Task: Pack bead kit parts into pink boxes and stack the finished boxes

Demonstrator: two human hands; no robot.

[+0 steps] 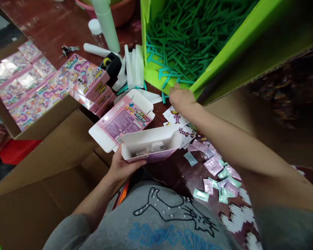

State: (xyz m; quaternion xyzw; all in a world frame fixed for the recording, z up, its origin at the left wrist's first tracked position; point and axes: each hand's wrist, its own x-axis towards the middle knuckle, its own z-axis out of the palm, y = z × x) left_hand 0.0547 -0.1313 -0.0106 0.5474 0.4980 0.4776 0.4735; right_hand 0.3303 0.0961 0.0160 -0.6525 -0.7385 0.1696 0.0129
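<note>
My left hand (122,166) grips a small pink-and-white carton (146,138) from below, thumb along its near side. The carton's top is open, and a clear plastic packet (156,146) lies inside. At the lip of a bright green bin (214,62), my right hand (182,95) has its fingers curled; what they hold, if anything, is hidden. Dark green T-shaped plastic sticks (187,38) fill the bin, with teal ones (169,74) near its lip. Behind the held carton lies another pink carton (125,121) with its flaps out.
Pink boxes (28,80) fill a cardboard box (41,128) at left, with more stacked beside it (86,76). Printed cards (176,116) and small sachets (214,166) lie under my right arm. White bags (134,66), keys (69,49) and a pale green bottle (108,27) stand behind.
</note>
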